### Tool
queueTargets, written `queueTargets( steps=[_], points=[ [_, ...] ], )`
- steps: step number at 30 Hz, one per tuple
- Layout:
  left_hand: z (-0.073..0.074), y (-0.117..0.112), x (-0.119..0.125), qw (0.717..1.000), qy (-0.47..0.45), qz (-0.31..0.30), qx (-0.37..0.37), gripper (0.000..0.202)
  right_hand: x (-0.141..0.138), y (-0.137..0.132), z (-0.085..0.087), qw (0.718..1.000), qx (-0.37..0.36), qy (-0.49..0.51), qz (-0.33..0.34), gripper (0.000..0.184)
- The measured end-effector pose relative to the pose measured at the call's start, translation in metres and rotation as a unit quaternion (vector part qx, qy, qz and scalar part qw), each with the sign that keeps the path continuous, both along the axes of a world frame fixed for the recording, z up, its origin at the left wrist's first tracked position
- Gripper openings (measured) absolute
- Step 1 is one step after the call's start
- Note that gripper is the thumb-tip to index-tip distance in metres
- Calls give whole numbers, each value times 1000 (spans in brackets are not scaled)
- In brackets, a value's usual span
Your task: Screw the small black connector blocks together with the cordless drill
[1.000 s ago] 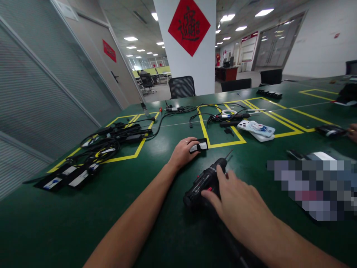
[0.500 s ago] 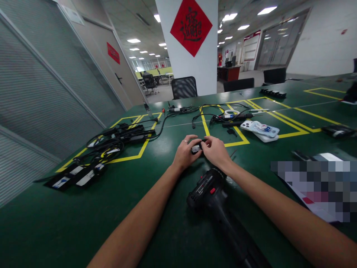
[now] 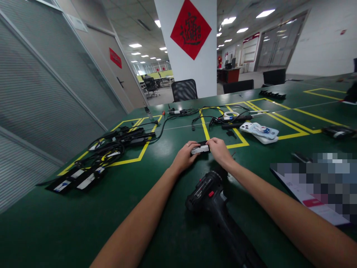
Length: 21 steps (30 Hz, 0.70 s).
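Between my hands is a small black rectangular piece with a whitish label (image 3: 200,149), close to the green table top. My left hand (image 3: 185,156) grips its left end, with a ring on one finger. At its right end my right hand (image 3: 220,150) pinches the edge with thumb and fingers. Just below my right hand lies a black cordless drill (image 3: 209,191), its chuck end toward my hands and its grip running down to the bottom of the view. A thin bit end pokes out past my right wrist.
A tangle of black cables and adapters (image 3: 122,139) lies on the left, inside yellow tape. Ahead to the right are corded tools (image 3: 237,119) and a patterned phone (image 3: 259,130) on a white item. A partly blurred sheet (image 3: 304,197) lies at right; chairs (image 3: 184,90) stand beyond the table.
My right hand has shifted slightly right, and more of the labelled black piece now shows between my hands. The drill and the other table items stay in place.
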State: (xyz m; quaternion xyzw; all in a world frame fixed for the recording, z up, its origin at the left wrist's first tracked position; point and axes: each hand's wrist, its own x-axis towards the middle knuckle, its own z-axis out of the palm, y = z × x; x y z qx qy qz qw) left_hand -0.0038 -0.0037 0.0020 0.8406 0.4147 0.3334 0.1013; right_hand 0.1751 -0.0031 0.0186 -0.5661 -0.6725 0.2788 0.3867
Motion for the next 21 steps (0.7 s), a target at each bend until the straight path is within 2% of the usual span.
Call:
queueTargets(
  steps=[4, 7, 11, 14, 18, 21],
  points=[
    [2, 0, 0, 997, -59, 27, -41, 26, -1, -8, 4, 999, 15, -45, 26, 28],
    [6, -2, -1, 994, -70, 16, -87, 29, -2, -11, 2, 996, 23, -70, 52, 25],
    [10, 0, -4, 983, -63, -1, -169, 43, -2, -11, 3, 995, 40, -76, 50, 24],
    [16, 3, -7, 978, -57, 19, -201, 54, -3, -12, 8, 996, 60, -61, 29, 25],
    [37, -2, -20, 978, 28, 64, -197, 55, -4, -17, 12, 995, 76, -53, -20, 28],
    [56, -22, -48, 966, 121, 112, -198, 54, -3, -22, 11, 994, 69, -76, -44, 28]
  ],
)
